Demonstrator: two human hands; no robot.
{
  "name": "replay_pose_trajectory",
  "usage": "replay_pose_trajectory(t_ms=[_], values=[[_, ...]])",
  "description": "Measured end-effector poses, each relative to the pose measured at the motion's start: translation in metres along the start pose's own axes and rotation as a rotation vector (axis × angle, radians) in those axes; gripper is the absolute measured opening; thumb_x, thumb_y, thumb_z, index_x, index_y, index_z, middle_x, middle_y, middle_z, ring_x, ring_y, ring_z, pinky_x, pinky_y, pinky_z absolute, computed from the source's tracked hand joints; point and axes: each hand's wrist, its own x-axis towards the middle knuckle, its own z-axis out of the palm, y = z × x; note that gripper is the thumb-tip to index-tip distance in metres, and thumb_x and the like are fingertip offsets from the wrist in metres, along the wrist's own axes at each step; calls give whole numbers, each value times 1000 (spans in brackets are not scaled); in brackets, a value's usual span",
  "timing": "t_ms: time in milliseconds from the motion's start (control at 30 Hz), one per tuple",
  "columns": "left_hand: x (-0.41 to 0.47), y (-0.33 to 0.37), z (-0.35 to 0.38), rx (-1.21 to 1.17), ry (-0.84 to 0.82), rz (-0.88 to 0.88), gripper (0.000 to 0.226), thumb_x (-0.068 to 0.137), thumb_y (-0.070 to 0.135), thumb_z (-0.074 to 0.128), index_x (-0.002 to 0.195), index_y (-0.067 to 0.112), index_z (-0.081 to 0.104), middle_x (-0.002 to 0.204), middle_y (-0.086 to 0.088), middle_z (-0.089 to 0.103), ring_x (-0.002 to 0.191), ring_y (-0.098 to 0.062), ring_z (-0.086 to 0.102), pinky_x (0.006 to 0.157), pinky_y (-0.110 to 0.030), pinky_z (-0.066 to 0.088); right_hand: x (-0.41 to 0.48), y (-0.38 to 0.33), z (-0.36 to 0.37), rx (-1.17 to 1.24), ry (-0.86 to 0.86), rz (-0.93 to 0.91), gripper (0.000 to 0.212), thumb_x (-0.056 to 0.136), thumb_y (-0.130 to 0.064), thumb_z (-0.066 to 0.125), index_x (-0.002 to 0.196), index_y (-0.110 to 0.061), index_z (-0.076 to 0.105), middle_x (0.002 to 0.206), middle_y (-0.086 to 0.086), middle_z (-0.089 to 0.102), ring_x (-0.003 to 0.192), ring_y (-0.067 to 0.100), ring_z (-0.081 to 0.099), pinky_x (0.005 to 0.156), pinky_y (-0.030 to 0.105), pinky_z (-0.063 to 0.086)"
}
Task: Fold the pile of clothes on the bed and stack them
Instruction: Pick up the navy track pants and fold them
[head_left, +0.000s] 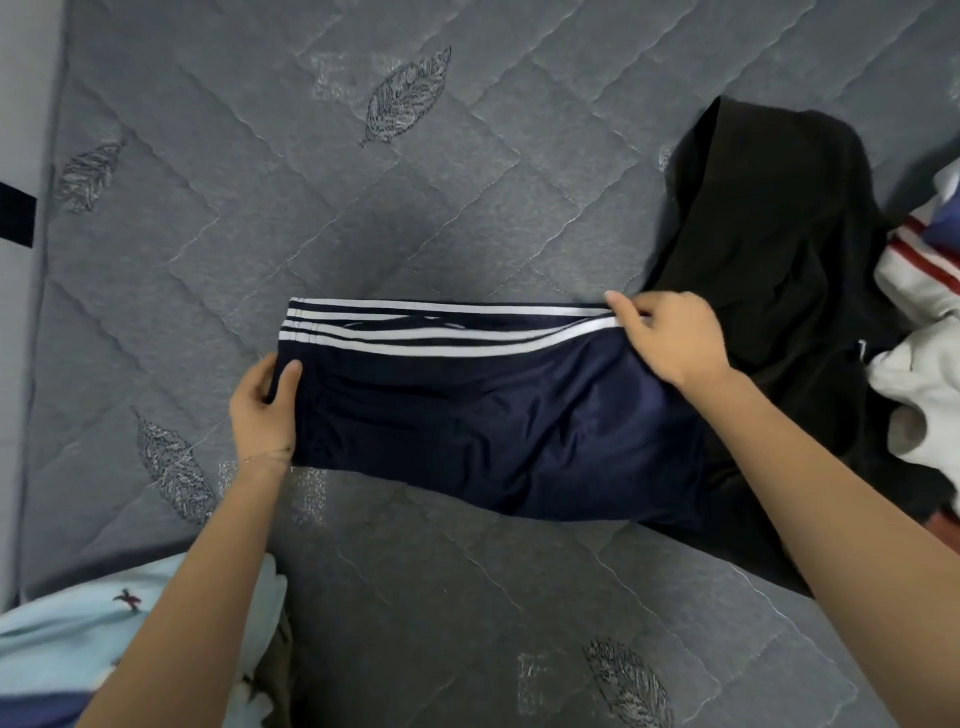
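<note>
Navy shorts (483, 415) with three white side stripes lie folded lengthwise across the middle of the grey quilted mattress (363, 208). My left hand (265, 405) grips their waistband end, thumb on top of the cloth. At the other end my right hand (670, 332) pinches the striped far corner, fingers curled on the fabric. That right end overlaps a black garment (779, 249) spread on the mattress.
A heap of white, red-striped and blue clothes (924, 291) lies at the right edge. A light blue patterned cloth (57, 639) sits at the bottom left. The mattress's left edge (47, 312) runs down the frame beside a pale floor.
</note>
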Motion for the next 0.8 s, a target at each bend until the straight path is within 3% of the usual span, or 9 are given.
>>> replay_pose_trajectory(t_ms=[100,233,333,467,533,667,733,800], values=[[17,4,1,-66,83,47,30,93,12,59,120,-2,59,111,-5,62,83,10,61,86,-13,49,13,-2,-6,66,119,117,51,94,-49,52,63,-8,54,66,11,62,73,35,58,60,33,29],[36,-2,9,40,90,60,32,92,18,62,120,2,62,112,-7,64,97,-12,62,85,-17,48,22,-6,20,46,245,66,42,90,-50,55,77,-10,61,73,9,68,75,34,62,76,38,36],[41,-18,11,333,38,65,36,94,28,58,118,2,61,106,-12,64,97,-22,59,78,-26,42,16,-3,39,-115,129,40,45,91,-53,50,106,-12,62,102,12,65,100,34,55,88,42,31],[30,-29,11,431,84,29,43,93,36,57,112,-2,54,111,-22,59,107,-35,54,87,-37,40,-18,0,39,-166,273,-101,45,92,-44,55,128,-17,56,134,13,49,127,34,40,109,49,22],[19,-30,12,384,74,-26,41,93,33,58,114,-1,50,113,-20,59,105,-33,55,82,-32,37,-38,1,46,-171,211,-129,49,94,-49,50,132,-20,55,145,13,42,137,35,32,114,50,12],[10,-26,10,401,43,-37,38,93,27,59,118,0,49,116,-23,58,108,-37,54,86,-35,39,-56,7,64,-225,-132,-81,76,92,-69,11,147,-24,37,158,12,22,146,34,16,116,52,0],[6,-25,12,640,133,72,43,92,26,59,127,4,48,121,-27,52,112,-42,49,93,-46,37,-54,6,59,-145,-54,-65,68,94,-64,24,147,-23,39,158,12,22,146,33,15,116,49,1],[-10,-20,25,777,193,360,47,90,23,57,133,8,47,128,-28,47,116,-44,44,97,-50,33,-58,7,46,-70,132,-16,58,95,-51,43,144,-20,43,155,15,28,143,34,21,117,46,7]])
